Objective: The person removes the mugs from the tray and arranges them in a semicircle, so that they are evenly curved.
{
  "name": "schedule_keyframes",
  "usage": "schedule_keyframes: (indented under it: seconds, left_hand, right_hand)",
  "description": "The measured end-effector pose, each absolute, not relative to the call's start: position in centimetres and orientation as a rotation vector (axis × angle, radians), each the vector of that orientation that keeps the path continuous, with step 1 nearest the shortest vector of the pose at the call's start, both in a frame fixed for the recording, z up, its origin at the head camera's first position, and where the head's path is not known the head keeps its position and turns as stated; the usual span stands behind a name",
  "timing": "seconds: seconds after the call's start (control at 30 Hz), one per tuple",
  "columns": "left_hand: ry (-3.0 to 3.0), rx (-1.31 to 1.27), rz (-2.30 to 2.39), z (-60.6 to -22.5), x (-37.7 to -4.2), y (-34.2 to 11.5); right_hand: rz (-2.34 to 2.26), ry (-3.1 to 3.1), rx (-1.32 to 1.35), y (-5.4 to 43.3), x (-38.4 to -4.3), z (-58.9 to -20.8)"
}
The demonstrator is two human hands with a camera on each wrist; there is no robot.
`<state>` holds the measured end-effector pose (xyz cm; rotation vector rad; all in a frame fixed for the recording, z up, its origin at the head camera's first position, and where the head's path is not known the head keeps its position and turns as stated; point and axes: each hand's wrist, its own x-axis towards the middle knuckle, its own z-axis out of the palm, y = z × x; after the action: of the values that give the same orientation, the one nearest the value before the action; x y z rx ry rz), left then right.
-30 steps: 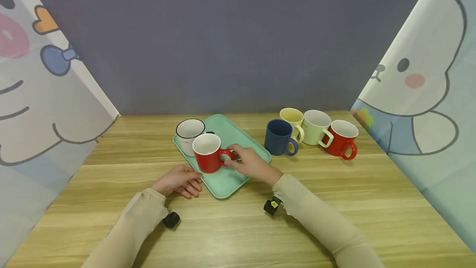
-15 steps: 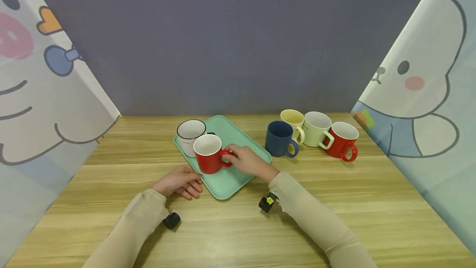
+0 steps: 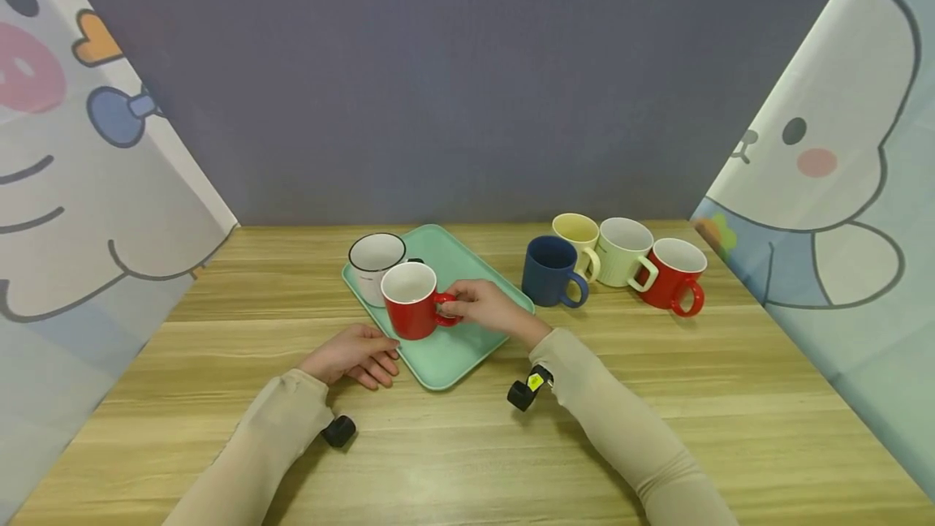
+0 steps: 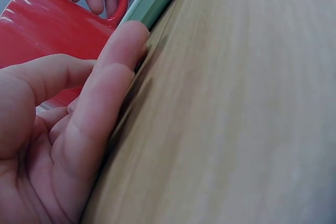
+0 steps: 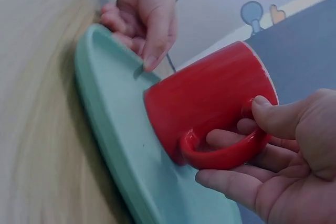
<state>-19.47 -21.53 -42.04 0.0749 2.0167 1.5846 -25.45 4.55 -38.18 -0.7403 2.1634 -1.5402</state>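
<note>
Red mug [image 3: 411, 316], on the green tray [image 3: 453, 355] at about eight o'clock of its middle, base apparently flat down.

Left to right, then. Left hand [image 3: 351, 354] between seven and eight o'clock of the mug: fingers loose, thumb over the tray rim, basically no shift since a second ago. White mug [image 3: 371, 286] up at ten o'clock, also unmoved. Right hand [image 3: 491, 307] at three o'clock, with the only real change: thumb and fingers drawn in snug on the handle [image 5: 218, 159] after a wider gap a second back. So probably a secure hold now, but no visible lift so far. Further out, between two and three o'clock: blue mug [image 3: 544, 282], yellow mug [image 3: 578, 232], pale green mug [image 3: 617, 262], second red mug [image 3: 665, 284], all untouched.

Hard-to-see stuff, same order: print on the white mug too tiny to read, its handle mostly blocked. Left wrist view, mug chopped off at nine o'clock. Can't tell pinch strength. Lower yellow mug hidden behind the blue one.
</note>
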Motion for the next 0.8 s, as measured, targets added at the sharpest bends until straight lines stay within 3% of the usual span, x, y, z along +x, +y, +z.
schedule_keyframes:
  seconds: [0.8]
  left_hand:
    - [2.031,0.070,1.576,-42.07,-19.64,-21.61]
  right_hand:
    - [-1.652,2.133,-0.546,5.11,-24.70,-38.24]
